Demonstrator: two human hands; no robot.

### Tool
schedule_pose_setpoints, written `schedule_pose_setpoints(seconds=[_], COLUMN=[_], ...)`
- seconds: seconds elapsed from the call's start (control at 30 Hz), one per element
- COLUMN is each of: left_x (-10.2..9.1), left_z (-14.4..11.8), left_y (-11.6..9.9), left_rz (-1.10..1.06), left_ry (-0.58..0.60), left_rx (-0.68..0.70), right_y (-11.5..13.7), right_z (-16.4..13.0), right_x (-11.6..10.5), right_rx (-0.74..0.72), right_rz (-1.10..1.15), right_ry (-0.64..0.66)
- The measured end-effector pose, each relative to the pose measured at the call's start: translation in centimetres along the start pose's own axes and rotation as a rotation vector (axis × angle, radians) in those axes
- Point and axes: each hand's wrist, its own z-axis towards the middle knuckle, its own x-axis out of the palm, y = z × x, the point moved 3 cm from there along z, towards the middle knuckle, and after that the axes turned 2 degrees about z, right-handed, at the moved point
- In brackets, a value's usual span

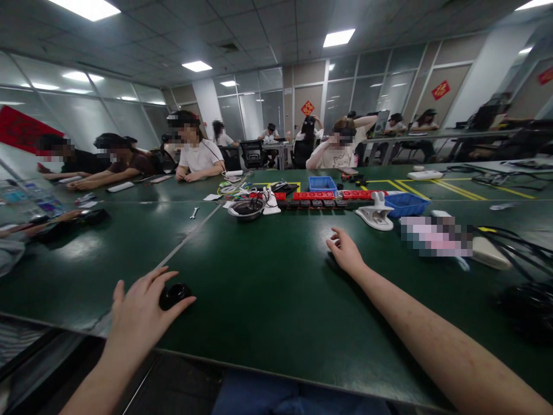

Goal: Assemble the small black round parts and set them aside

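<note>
My left hand [140, 308] rests on the dark green table [268, 288] near its front edge, fingers curled around a small round black object [173, 295]. My right hand [345, 251] lies farther out on the table, palm down, fingers spread over a dark patch that I cannot make out. Ahead of both hands stands a metal bowl [246, 208] with black cables in it, beside rows of red and black parts [315, 199].
Two blue bins [322, 183] [406, 203], a white clamp-like holder [377, 213], a small wrench [194, 212] and black cables [514, 242] lie on the table. Several people sit along the far side and at the left.
</note>
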Motion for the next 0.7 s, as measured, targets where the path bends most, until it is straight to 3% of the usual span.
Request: schedule_pose_setpoints(seconds=[0.07, 0.13, 0.23, 0.33, 0.43, 0.5, 0.57, 0.7], left_x=[-0.8, -0.9, 0.2, 1.9, 4.8, 6.8, 8.5, 9.7], left_z=[-0.1, 0.1, 0.8, 2.2, 4.0, 5.1, 6.0, 6.6], left_y=[-1.8, -4.5, -9.8, -15.2, -20.1, -22.7, -24.4, -25.4], left_rz=[-0.071, -0.212, -0.417, -0.471, -0.442, -0.419, -0.393, -0.376], left_ry=[-0.093, -0.075, 0.164, 0.288, 0.441, 0.535, 0.572, 0.575], left_rx=[-0.003, 0.108, 0.377, 0.532, 0.604, 0.591, 0.548, 0.548], right_y=[0.2, 0.8, 3.0, 6.2, 7.9, 7.3, 5.1, -2.6], right_z=[-0.1, 0.0, 0.6, 1.6, 2.2, 1.9, 0.9, -2.5], right_x=[0.0, -0.4, -2.4, -7.0, -13.1, -17.2, -20.8, -26.6], right_rx=[-0.002, -0.013, -0.084, -0.184, -0.171, -0.094, 0.007, 0.322], right_rz=[0.009, 0.017, 0.030, 0.075, 0.078, 0.051, -0.019, -0.300], right_ry=[-0.007, -0.022, -0.061, -0.170, -0.226, -0.221, -0.167, 0.032])
